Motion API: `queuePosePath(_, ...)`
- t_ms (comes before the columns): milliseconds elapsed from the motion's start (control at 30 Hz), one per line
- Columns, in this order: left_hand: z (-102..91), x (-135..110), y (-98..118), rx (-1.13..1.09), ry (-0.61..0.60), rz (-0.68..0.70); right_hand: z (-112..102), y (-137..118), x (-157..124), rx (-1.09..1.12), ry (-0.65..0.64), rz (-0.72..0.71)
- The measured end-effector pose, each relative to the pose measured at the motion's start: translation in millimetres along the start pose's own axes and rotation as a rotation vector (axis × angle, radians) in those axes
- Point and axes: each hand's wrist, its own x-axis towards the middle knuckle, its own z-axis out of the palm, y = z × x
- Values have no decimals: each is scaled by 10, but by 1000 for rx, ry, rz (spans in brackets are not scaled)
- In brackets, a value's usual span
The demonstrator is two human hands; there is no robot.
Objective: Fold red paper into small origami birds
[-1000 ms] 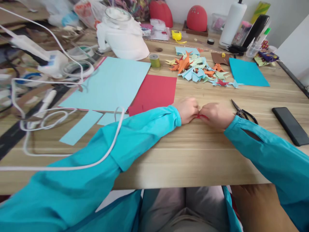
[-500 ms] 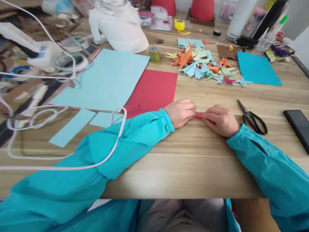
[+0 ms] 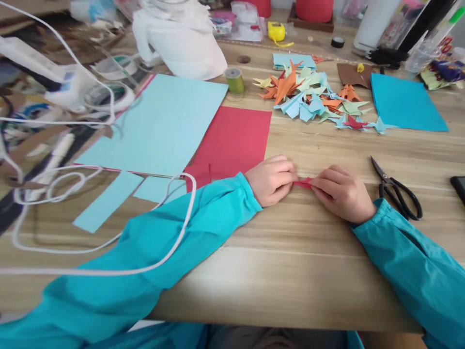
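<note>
My left hand (image 3: 271,180) and my right hand (image 3: 341,192) meet on the wooden table (image 3: 290,261), both with fingers closed in a pinch on a small folded piece of red paper (image 3: 303,183). Only a sliver of the red piece shows between the fingertips. Both arms wear teal sleeves. A red paper sheet (image 3: 232,143) lies just behind my left hand. Black scissors (image 3: 397,190) lie shut on the table to the right of my right hand.
A pile of folded paper shapes (image 3: 312,97) lies at the back centre, beside a teal sheet (image 3: 405,103). A large light blue sheet (image 3: 156,123) and blue strips (image 3: 107,201) lie left. White cable (image 3: 109,232) loops over my left sleeve. A phone edge (image 3: 459,184) shows far right.
The view has tilted down and shifted, so the table items sit higher and further right. My hands stay pinched on the red paper, now slightly further apart, with more of it showing.
</note>
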Motion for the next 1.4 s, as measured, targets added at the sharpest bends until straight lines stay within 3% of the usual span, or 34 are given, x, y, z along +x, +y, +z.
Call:
queuePosePath(433, -47, 93, 76, 414, -212, 58, -8, 8, 28, -10, -28, 22)
queuePosePath(600, -64, 110, 115, 422, -190, 9, -20, 9, 32, -49, -32, -19)
queuePosePath(833, -99, 26, -34, 368, -136, 136, -34, -1, 41, -79, -37, -31)
queuePosePath(1033, -109, -56, -130, 245, -20, 5, -42, -18, 46, -109, -41, -33)
queuePosePath(1400, -57, -11, 14, 383, -147, 62, -38, -47, 23, -206, -54, -70)
